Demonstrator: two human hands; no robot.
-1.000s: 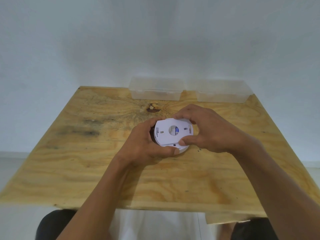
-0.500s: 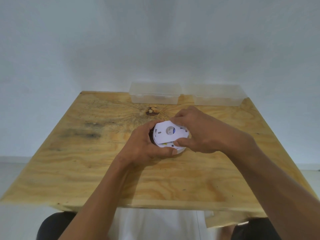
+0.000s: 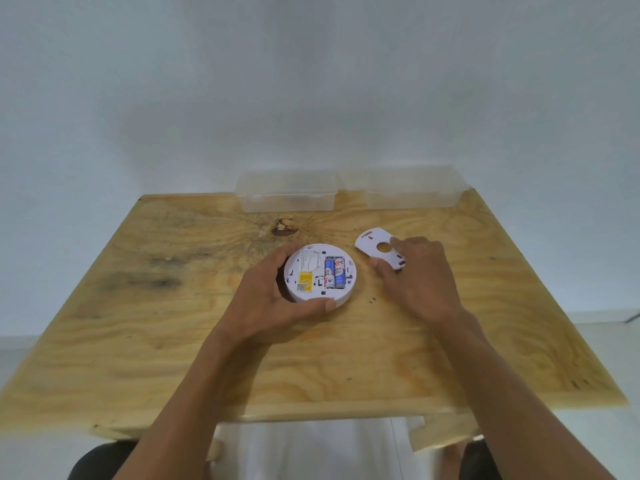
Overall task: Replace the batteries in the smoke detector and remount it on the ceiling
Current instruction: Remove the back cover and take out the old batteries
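Gripping smoke detector (image 3: 319,276) at frame centre on table (image 3: 173,341), left hand (image 3: 273,303) curls round rim. Back faces up; two batteries (image 3: 334,272) marked "ABC", long axes toward frame top. Right hand (image 3: 415,271) pinches mounting plate (image 3: 379,252), centre-right.

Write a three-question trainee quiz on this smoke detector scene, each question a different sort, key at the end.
1. True or false: the mounting plate is off the smoke detector.
2. How many batteries show in the open compartment?
3. Which hand grips the detector body? A) left hand B) right hand C) neither

Key:
1. True; it lies on the plywood table under the right hand's fingers.
2. Two, side by side.
3. A
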